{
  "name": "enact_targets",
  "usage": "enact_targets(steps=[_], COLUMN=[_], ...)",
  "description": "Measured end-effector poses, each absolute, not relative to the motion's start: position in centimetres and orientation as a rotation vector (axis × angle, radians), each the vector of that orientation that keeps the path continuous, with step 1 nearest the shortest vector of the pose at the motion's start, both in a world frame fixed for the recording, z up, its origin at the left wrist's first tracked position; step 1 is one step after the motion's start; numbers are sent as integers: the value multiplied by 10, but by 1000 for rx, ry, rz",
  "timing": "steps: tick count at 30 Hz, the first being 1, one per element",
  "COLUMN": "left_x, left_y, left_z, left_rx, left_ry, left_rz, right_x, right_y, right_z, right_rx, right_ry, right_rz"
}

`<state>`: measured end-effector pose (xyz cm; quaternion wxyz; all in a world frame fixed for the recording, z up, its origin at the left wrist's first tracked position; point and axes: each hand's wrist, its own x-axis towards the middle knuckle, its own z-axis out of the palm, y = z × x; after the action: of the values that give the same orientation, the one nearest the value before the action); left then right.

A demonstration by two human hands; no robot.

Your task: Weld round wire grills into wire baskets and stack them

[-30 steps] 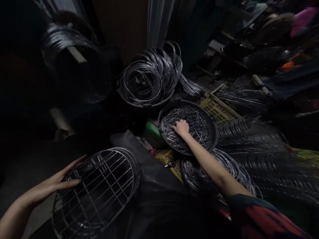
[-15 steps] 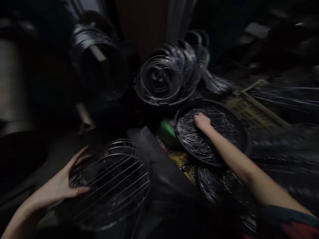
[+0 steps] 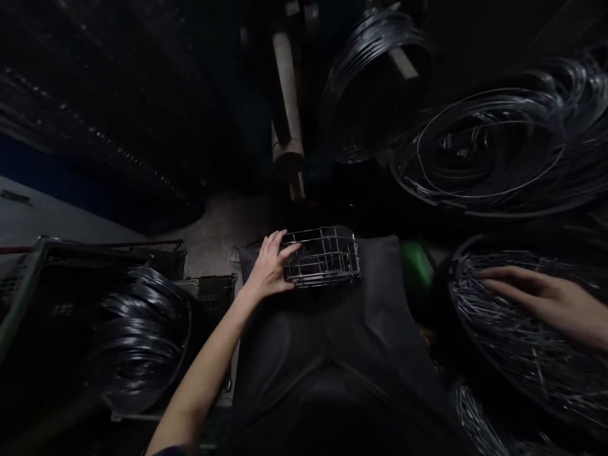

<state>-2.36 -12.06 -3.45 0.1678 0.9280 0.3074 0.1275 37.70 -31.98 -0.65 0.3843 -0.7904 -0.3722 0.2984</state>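
We tag shiny metal wire basket at left fingers, matt apron below, glossy metal wire pieces at right fingers.

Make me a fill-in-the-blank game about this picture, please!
1. The left hand is ____ (touching or apart from) the wire basket.
2. The short wire pieces by the right hand lie ____ (inside or under) the basin.
3. The bright thing between the wire basket and the basin is coloured ____.

Missing words: touching; inside; green.
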Motion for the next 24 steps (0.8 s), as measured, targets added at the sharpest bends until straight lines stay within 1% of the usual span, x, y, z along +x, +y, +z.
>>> enact_targets(steps=[2,3,4,6,8,12,13,16,21,24], left_x=[-24,-23,-23,-20,-18,-17,-18,-22,-27,-25], left_y=[-122,-123,-124,-126,-127,-129,-129,-128,-119,-109], left_z=[-37,-37,-36,-34,-34,-34,-35,-34,-18,-4], left_rx=[2618,2609,2602,2592,2584,2555,2552,2575,2633,2654], left_ry=[881,891,906,947,996,1044,1042,1014,967,977], left_rz=[379,370,356,337,333,335,338,370,501,565], right_x=[334,310,286,245,216,189,186,182,183,186], right_y=[-297,-281,-264,-229,-202,-189,-193,-206,-200,-185], right_z=[3,6,9,12,11,-2,-6,-17,-11,4], right_rx=[-1979,-1888,-1775,-1598,-1588,-1817,-1813,-1662,-1375,-1289], right_ry=[-1026,-1069,-1133,-1287,-1471,-1948,-2076,-2348,-2292,-2231], right_rz=[1226,1426,1560,1621,1444,729,590,327,-118,-271])
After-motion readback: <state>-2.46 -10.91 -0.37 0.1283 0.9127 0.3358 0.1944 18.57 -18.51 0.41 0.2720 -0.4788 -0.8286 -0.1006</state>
